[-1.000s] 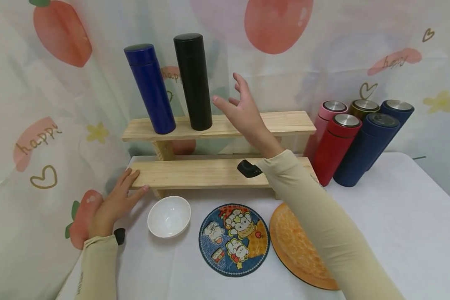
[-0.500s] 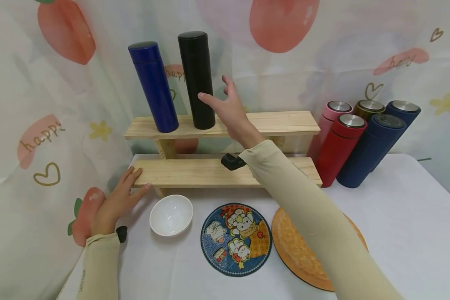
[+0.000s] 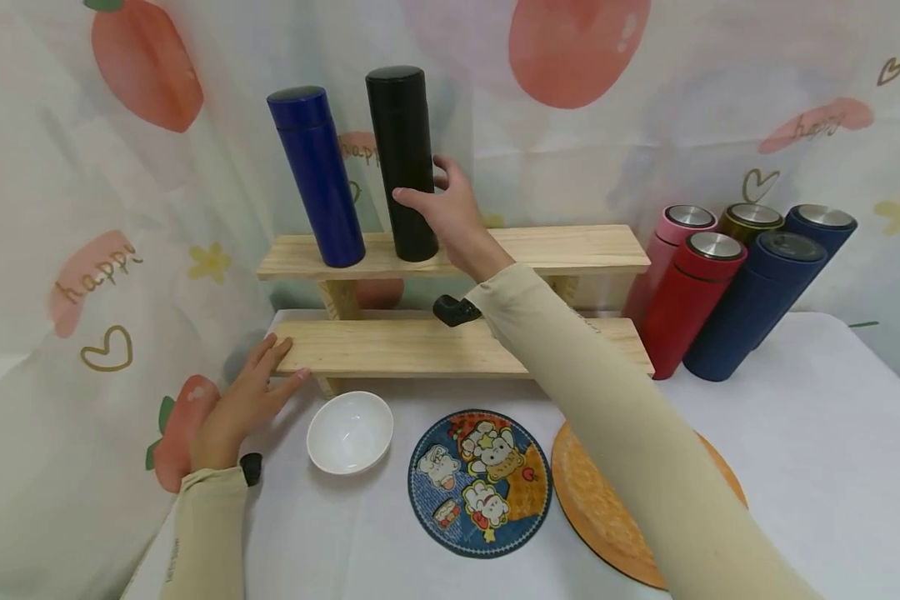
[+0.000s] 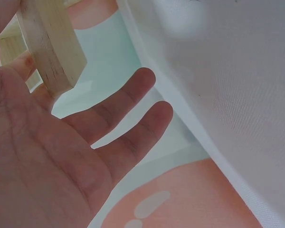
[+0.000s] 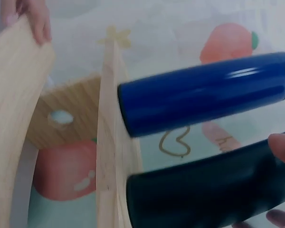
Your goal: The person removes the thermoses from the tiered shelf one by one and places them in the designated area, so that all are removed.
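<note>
My right hand [image 3: 461, 221] is at the tall black thermos bottle [image 3: 399, 137] on the upper board, its thumb across the front and fingers round the right side. The right wrist view shows the thumb [image 5: 284, 148] against the black bottle [image 5: 190, 190]. To its left stands a blue thermos bottle [image 3: 319, 179], slightly apart. My left hand [image 3: 240, 408] holds the left end of the lower board of the two-tier wooden shelf [image 3: 405, 346]. In the left wrist view that board [image 4: 52, 52] lies between thumb and fingers, with two fingers [image 4: 137, 128] stretched free.
Several thermos bottles cluster right of the shelf, among them a red one [image 3: 693, 304] and a dark blue one [image 3: 753, 308]. In front of the shelf are a white bowl [image 3: 350, 433], a round cartoon mat [image 3: 480, 483] and an orange-brown round mat [image 3: 607, 500], partly under my right sleeve.
My right hand has moved left to the black bottle, and its fingers have closed in around it. The left hand stays at the lower board. The whole view has shifted slightly.
</note>
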